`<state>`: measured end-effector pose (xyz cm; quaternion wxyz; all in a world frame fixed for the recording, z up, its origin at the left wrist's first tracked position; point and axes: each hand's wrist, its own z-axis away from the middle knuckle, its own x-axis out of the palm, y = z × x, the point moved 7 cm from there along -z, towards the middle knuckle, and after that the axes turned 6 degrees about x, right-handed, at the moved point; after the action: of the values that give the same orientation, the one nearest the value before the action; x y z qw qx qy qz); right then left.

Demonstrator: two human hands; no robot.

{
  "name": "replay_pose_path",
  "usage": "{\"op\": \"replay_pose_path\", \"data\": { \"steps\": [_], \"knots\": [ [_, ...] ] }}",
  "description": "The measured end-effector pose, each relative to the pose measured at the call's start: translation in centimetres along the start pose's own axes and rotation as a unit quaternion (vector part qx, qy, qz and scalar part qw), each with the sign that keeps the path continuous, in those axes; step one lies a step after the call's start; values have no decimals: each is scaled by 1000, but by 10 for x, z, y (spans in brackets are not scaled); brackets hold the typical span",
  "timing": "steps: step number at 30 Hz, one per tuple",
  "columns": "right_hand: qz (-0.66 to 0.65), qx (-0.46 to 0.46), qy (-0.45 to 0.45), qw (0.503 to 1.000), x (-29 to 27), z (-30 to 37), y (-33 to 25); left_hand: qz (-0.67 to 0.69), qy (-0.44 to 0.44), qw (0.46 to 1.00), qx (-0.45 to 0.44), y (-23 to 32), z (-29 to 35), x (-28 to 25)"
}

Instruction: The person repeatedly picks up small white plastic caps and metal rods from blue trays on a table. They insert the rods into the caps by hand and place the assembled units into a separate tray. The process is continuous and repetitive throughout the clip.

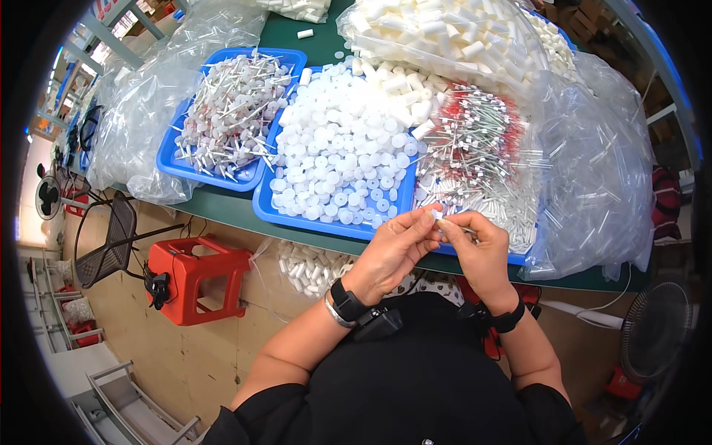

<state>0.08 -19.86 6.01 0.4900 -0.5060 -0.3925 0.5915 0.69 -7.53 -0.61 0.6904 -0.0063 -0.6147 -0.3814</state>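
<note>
My left hand (pixel 397 248) and my right hand (pixel 478 241) meet above the front edge of the blue trays, fingertips pinched together. Between them is a small white piece (pixel 437 214), mostly covered by the fingers, so its exact kind is hidden. Just beyond my hands lie red-and-white wired parts with thin metal stems (pixel 475 126) and short clear-white tubes (pixel 512 215). To the left of my fingers, a blue tray (pixel 297 221) is heaped with translucent round plastic discs (pixel 337 148).
Farther left, another blue tray (pixel 167 159) holds assembled stick-like pieces. White foam cylinders (pixel 445 37) fill a clear bag at the back. Plastic bags (pixel 593 163) flank the green table (pixel 222 211). A red stool (pixel 196 278) stands left below; a fan (pixel 656 330) stands right.
</note>
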Motion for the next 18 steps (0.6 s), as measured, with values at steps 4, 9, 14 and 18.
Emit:
{"op": "replay_pose_path", "data": {
  "steps": [4, 9, 14, 18],
  "knots": [
    [90, -10, 3, 996, -21, -14, -6, -35, 29, 998, 46, 17, -2, -6],
    [423, -259, 17, 868, -39, -17, -19, -43, 91, 991, 84, 43, 4, -8],
    [573, -269, -7, 774, -24, -17, 4, -61, 80, 993, 60, 31, 2, -10],
    [621, -248, -27, 743, -18, -21, 16, -62, 69, 994, 53, 23, -1, -13]
  ]
}}
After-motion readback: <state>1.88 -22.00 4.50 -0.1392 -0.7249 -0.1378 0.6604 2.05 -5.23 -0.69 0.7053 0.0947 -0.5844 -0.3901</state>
